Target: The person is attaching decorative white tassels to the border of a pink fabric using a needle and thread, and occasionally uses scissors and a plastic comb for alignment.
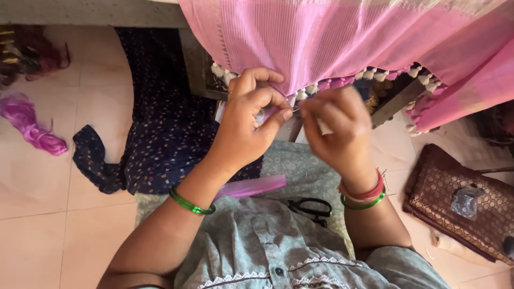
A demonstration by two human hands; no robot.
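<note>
A pink cloth with a fringe of small white and purple tassels hangs down in front of me. My left hand pinches the fringed edge of the cloth between thumb and fingers. My right hand is closed just beside it, fingertips nearly touching the left ones, holding something thin that I cannot make out. Green bangles sit on both wrists, with red ones on the right. Black scissors lie in my lap below the right wrist.
A dark blue dotted cloth lies on the tiled floor at the left. A bundle of pink thread lies far left. A brown patterned cloth with a small plastic bag lies at the right. A strip of pink thread rests in my lap.
</note>
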